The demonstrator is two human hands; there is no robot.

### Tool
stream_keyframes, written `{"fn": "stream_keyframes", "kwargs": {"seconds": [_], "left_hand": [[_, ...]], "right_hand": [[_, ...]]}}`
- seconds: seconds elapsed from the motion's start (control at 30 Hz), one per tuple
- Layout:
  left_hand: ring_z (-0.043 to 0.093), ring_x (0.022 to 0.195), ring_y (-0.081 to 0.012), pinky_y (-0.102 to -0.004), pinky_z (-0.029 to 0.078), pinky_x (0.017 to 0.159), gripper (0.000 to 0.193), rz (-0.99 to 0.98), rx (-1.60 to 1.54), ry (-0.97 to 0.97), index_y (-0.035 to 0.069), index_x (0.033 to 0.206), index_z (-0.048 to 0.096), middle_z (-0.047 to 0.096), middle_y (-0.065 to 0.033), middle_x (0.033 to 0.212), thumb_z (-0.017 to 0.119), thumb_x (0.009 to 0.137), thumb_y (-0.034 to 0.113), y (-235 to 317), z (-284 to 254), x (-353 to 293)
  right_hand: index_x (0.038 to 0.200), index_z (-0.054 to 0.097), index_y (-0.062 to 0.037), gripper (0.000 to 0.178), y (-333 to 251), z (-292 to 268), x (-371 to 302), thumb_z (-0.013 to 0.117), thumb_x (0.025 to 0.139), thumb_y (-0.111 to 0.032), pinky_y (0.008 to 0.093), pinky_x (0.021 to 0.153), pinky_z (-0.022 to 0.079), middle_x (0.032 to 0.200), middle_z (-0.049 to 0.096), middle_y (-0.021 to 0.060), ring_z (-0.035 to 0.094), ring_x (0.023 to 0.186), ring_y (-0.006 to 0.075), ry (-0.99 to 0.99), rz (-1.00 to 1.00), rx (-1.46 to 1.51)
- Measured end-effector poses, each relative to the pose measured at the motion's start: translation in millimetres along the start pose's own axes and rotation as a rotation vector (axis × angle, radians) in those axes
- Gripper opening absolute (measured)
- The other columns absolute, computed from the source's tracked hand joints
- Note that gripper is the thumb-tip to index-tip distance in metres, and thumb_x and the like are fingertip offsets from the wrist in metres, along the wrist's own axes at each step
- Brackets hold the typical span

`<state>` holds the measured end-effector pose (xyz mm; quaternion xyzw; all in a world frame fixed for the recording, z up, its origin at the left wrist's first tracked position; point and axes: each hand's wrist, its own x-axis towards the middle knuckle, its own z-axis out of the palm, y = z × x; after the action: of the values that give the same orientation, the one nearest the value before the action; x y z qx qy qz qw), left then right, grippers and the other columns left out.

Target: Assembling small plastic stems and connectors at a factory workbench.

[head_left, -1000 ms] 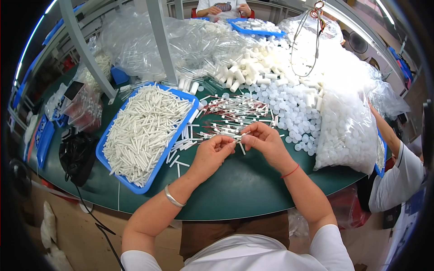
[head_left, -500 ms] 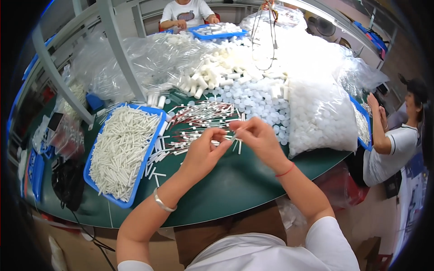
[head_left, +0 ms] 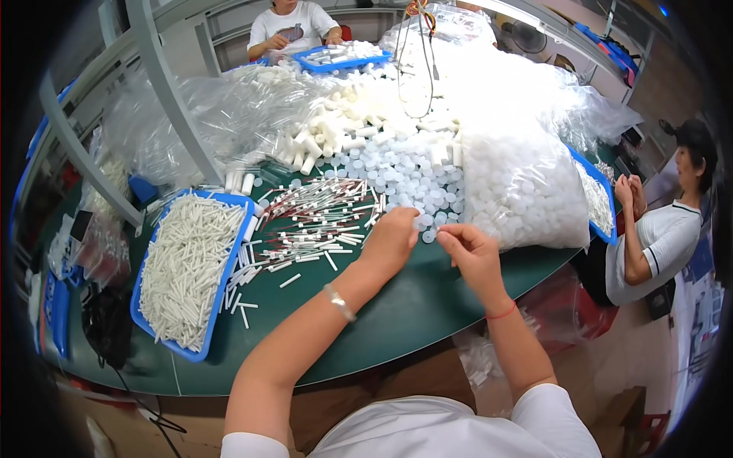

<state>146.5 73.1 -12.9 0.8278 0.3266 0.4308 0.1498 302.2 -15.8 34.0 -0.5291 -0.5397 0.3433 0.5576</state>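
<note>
My left hand (head_left: 391, 243) is closed over the green table, its fingertips beside the near edge of a pile of small translucent round discs (head_left: 416, 179). Whatever it may hold is hidden by the fingers. To its right, my right hand (head_left: 473, 256) has its thumb and fingers drawn together, the tips beside a single disc (head_left: 429, 236). Whether that disc is gripped does not show clearly. Left of my hands lies a heap of thin white tubes with dark red wires (head_left: 313, 214). A few loose white tubes (head_left: 290, 281) lie in front of it.
A blue tray (head_left: 200, 353) of thin white tubes stands at the left. At the right is a clear bag (head_left: 527, 191) full of discs. Thicker white cylinders (head_left: 321, 141) lie behind. A metal post (head_left: 172, 91) rises at the left. Co-workers sit opposite and at the right.
Both hands have moved apart and to the right, from above the wired tubes to the edge of the disc pile. The view has shifted too. The co-worker at the right has lowered their hands.
</note>
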Motion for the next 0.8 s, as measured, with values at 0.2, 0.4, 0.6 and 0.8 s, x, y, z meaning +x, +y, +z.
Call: {"fn": "stream_keyframes", "kwargs": {"seconds": [0.2, 0.4, 0.6, 0.8], "left_hand": [[0.064, 0.098, -0.0169, -0.0253, 0.053, 0.088, 0.036, -0.89, -1.197, -0.129, -0.006, 0.122, 0.055, 0.063, -0.0118, 0.11, 0.063, 0.091, 0.011, 35, -72, -23], [0.064, 0.101, -0.019, -0.0279, 0.053, 0.091, 0.04, -0.931, -1.44, -0.045, -0.004, 0.128, 0.049, 0.061, -0.0126, 0.116, 0.06, 0.093, 0.011, 28, -82, -50], [0.062, 0.098, -0.0164, -0.0272, 0.052, 0.089, 0.035, -0.94, -1.48, -0.045, -0.002, 0.124, 0.053, 0.063, -0.0096, 0.112, 0.062, 0.093, 0.012, 26, -81, -57], [0.061, 0.097, -0.0135, -0.025, 0.05, 0.088, 0.033, -0.88, -1.315, -0.047, -0.002, 0.119, 0.058, 0.063, -0.0075, 0.109, 0.066, 0.089, 0.01, 32, -81, -58]], "right_hand": [[0.094, 0.072, -0.002, 0.012, -3, 12, -14, 0.071, 0.082, -0.005, 0.0222, 0.055, 0.038, 0.071, 0.056, 0.0019, 0.049, 0.062, 0.0076, -0.015, -0.24, -0.279], [0.092, 0.071, -0.003, 0.013, -2, 28, -17, 0.073, 0.08, -0.005, 0.0219, 0.05, 0.04, 0.07, 0.054, 0.0026, 0.049, 0.056, 0.0073, -0.041, -0.3, -0.278], [0.091, 0.072, -0.0036, 0.013, -4, 28, -19, 0.075, 0.078, -0.004, 0.0223, 0.049, 0.04, 0.071, 0.054, 0.0029, 0.048, 0.053, 0.0076, -0.053, -0.334, -0.303], [0.088, 0.071, -0.0033, 0.011, -12, 24, -21, 0.073, 0.078, -0.004, 0.0232, 0.05, 0.043, 0.073, 0.056, 0.0045, 0.052, 0.055, 0.0101, -0.091, -0.31, -0.346]]}}
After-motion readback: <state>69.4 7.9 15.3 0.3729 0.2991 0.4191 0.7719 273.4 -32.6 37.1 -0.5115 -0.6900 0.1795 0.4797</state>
